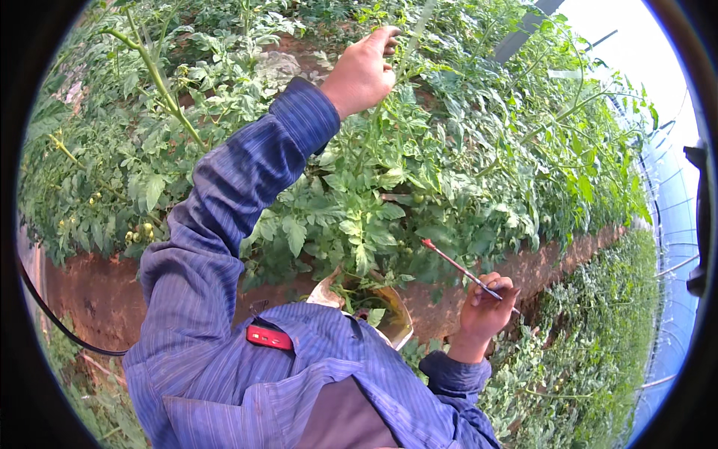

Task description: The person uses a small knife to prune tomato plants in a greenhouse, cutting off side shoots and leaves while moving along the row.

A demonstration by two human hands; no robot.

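My left hand (362, 73) reaches up into the leafy tomato plants (359, 219), its fingers curled beside a stem and a translucent strip (419, 28). Whether the fingers pinch anything is hidden by the hand. Lower on the right, my right hand (487, 308) holds a thin paintbrush (460, 270) between thumb and fingers. The brush's red tip points up and left towards the leaves, apart from my left hand. Small green tomatoes (140, 233) hang in a cluster at the left, and another green tomato (418, 198) shows among the middle leaves.
An open whitish-yellow container (401, 317) with leaves inside is at my waist. A red device (269, 338) sits in my shirt pocket. Bare soil (95, 297) runs below the plants. A thick bare stem (162, 84) rises at the left; plastic sheeting (673, 207) lines the right.
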